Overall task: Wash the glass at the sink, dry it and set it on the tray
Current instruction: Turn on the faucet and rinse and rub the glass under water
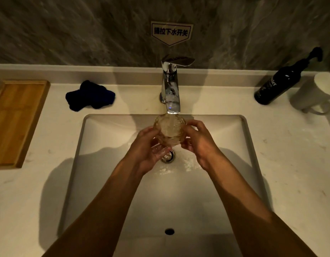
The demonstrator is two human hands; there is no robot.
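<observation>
Over the middle of the sink, under the tap, you hold the glass between both hands. Your left hand wraps its left side and base, fingers curled close under it. Your right hand presses against its right side, fingers curled around the wall and thumb near the rim. Both sets of fingers are closed on the glass, not spread. Its mouth tilts up toward the spout, and a stream of water runs straight into it and splashes around the metal drain just below.

The glass is clear with a faint amber tint and a bumpy, cut pattern. The sink is a white rectangular basin set into a pale, lightly speckled desk. On the desk to your far left lies the wooden tray, flat and rectangular. Between it and the tap sits a crumpled dark blue cloth. At the far right stand a dark pump bottle and a white mug, close together. Behind the chrome tap rises a grey marbled wall bearing a small sign.
</observation>
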